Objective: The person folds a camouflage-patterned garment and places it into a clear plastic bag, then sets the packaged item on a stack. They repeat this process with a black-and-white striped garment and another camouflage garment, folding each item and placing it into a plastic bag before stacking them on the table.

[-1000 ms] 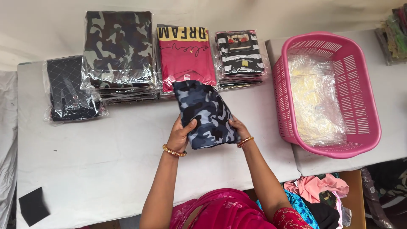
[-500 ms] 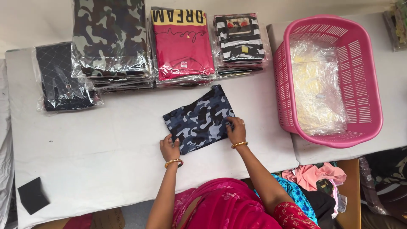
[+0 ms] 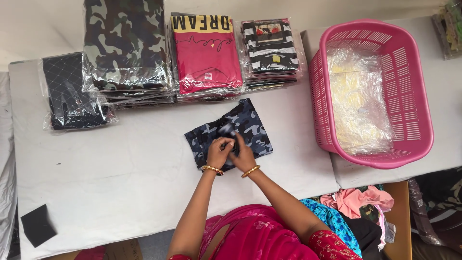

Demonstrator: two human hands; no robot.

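Observation:
A folded blue-grey camouflage garment (image 3: pixel 250 126) lies flat on the white table (image 3: pixel 120 183), just in front of the stacks of bagged clothes. My left hand (image 3: pixel 219 150) and my right hand (image 3: pixel 243 155) rest side by side on its near middle. Their fingers are curled together and pinch the cloth. Each wrist carries a gold bangle. A small fold of fabric sticks up just beyond my fingertips.
Along the far edge stand bagged stacks: a dark quilted one (image 3: pixel 72 91), green camouflage (image 3: pixel 125 48), pink shirts (image 3: pixel 207 53) and striped ones (image 3: pixel 272 50). A pink basket (image 3: pixel 418 120) with clear plastic bags (image 3: pixel 361 96) sits right. A black square (image 3: pixel 38 224) lies near left; loose clothes (image 3: pixel 356 202) are piled lower right.
The garment, held up a second ago, was laid flat on the table. My hands have moved from its two ends to meet at its middle.

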